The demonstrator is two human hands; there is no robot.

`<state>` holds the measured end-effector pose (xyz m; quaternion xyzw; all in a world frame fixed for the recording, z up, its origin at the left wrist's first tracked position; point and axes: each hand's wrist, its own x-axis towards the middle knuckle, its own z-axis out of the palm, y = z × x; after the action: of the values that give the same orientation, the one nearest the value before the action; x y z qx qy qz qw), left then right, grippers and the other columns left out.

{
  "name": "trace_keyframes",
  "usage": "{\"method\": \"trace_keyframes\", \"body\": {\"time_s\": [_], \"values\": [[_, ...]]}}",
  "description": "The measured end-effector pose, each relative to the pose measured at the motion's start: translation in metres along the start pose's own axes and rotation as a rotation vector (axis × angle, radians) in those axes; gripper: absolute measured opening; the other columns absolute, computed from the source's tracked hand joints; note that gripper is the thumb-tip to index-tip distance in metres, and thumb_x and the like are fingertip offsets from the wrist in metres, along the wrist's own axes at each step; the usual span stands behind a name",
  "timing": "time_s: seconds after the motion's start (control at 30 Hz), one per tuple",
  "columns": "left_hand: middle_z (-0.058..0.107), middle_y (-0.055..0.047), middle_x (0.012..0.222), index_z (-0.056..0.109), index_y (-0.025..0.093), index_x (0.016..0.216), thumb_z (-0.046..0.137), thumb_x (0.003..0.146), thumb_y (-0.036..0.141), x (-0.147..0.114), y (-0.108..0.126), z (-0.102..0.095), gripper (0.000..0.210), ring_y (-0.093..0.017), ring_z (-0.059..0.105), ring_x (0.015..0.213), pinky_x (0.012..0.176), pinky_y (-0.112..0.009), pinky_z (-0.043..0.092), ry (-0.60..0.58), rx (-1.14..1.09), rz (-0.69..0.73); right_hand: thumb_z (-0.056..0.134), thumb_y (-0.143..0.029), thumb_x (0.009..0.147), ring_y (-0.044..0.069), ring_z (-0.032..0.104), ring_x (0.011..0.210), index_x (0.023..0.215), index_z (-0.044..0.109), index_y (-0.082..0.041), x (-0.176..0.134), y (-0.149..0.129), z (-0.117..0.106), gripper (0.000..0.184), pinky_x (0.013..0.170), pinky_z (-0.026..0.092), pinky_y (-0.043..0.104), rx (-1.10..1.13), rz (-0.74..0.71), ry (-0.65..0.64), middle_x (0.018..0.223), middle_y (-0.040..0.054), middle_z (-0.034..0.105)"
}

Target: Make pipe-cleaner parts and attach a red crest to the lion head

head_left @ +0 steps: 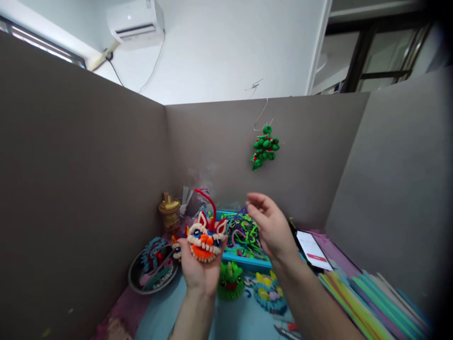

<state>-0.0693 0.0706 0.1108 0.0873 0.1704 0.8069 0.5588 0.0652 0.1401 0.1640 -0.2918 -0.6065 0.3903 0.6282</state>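
My left hand [201,274] is closed around a lion-head craft [205,241] made of fuzzy pipe cleaners, cream and orange with blue eyes. A long red pipe cleaner [212,208] rises from its top and bends over to the left. To the right, my right hand [271,226] is raised in front of a blue tray [247,262], its fingers loosely curved and the thumb slightly apart. Nothing shows between those fingers. Below the hands sit a green fuzzy head [230,283] and a blue-and-yellow one [269,293].
Tangled pipe cleaners fill the tray. At left are a dark bowl [132,278] with craft pieces and a lidded brown cup [170,212]. A phone [313,250], pipe-cleaner bundles [375,302] and pliers [286,333] lie at right. Grey partitions [212,141] surround the table; a green ornament [264,146] hangs there.
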Motion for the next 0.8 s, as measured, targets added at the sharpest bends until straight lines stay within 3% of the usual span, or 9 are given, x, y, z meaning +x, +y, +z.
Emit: {"method": "trace_keyframes", "body": {"time_s": [0.07,0.2,0.33,0.43,0.53,0.8], "values": [[0.067,-0.005,0.109,0.06,0.032,0.113,0.031,0.086,0.062,0.006,-0.002,-0.004,0.05,-0.027,0.06,0.104,0.085,-0.053,0.048,0.025,0.035,-0.004,0.052,-0.035,0.083,0.021,0.053,0.099,0.079,0.062,-0.02,-0.01,0.011,-0.013,0.019,0.086,0.042,0.033,-0.145,-0.023,-0.025,0.104,0.008,0.056],[0.068,-0.006,0.108,0.06,0.031,0.114,0.028,0.088,0.057,0.012,-0.01,-0.011,0.048,-0.027,0.062,0.1,0.083,-0.053,0.049,0.046,0.093,-0.044,0.042,-0.039,0.087,0.02,0.054,0.089,0.056,0.055,-0.019,-0.022,0.029,-0.025,0.039,0.077,0.043,0.031,-0.299,0.002,-0.238,0.095,0.0076,0.054],[0.067,-0.008,0.11,0.057,0.027,0.117,0.027,0.09,0.053,0.012,-0.017,-0.013,0.048,-0.027,0.062,0.1,0.082,-0.053,0.05,0.043,0.112,-0.124,0.052,-0.027,0.08,0.018,0.054,0.08,0.079,0.054,-0.021,-0.024,0.04,-0.027,0.006,0.069,0.045,0.03,-0.332,0.094,-0.215,0.091,0.0037,0.055],[0.066,-0.01,0.111,0.056,0.026,0.12,0.028,0.089,0.055,0.011,-0.02,-0.012,0.051,-0.029,0.062,0.101,0.082,-0.054,0.049,0.036,0.102,-0.18,0.055,-0.016,0.074,0.019,0.056,0.09,0.095,0.056,-0.022,-0.024,0.04,-0.029,0.022,0.078,0.045,0.032,-0.323,0.113,-0.307,0.1,0.0038,0.058],[0.066,-0.011,0.112,0.054,0.026,0.122,0.028,0.089,0.055,0.009,-0.023,-0.011,0.051,-0.029,0.061,0.102,0.082,-0.053,0.049,0.005,0.087,-0.221,0.055,-0.012,0.073,0.019,0.057,0.096,0.098,0.056,-0.022,-0.025,0.036,-0.033,0.026,0.085,0.045,0.033,-0.275,0.096,-0.375,0.101,0.0037,0.061],[0.064,-0.01,0.114,0.051,0.027,0.125,0.036,0.092,0.044,0.001,-0.026,-0.01,0.04,-0.025,0.062,0.101,0.083,-0.045,0.05,-0.137,0.069,-0.207,0.051,-0.006,0.073,0.014,0.058,0.08,0.089,0.051,-0.02,-0.032,0.028,-0.029,0.021,0.071,0.048,0.027,-0.223,0.071,-0.51,0.088,0.001,0.059]]}}
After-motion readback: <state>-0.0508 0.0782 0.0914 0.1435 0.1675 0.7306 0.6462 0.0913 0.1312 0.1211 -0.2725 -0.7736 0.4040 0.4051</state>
